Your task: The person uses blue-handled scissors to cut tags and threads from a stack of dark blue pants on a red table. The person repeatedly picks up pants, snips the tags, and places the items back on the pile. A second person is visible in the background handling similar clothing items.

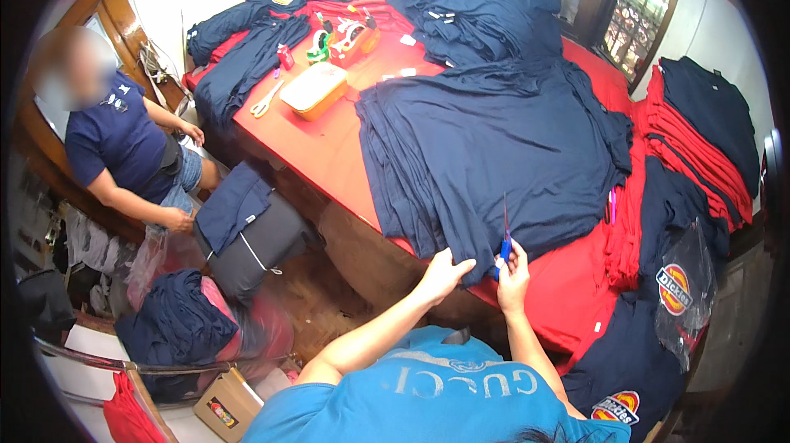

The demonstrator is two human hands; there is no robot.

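At the near edge of the navy clothes pile (pixel 494 139), the left hand (pixel 443 274) pinches its cloth in a narrow grip; the right hand (pixel 514 276) grips a blue-handled tool (pixel 504 252). Left of the pile, an orange box (pixel 313 91) sits on the red tabletop (pixel 300 147).

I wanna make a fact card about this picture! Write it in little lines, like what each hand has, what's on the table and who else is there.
Left hand: pinching the edge of the navy cloth
Right hand: gripping a blue tool, its thin tip pointing away from the person
Table: red; also holds scissors and an orange box
Other person: standing left of the table
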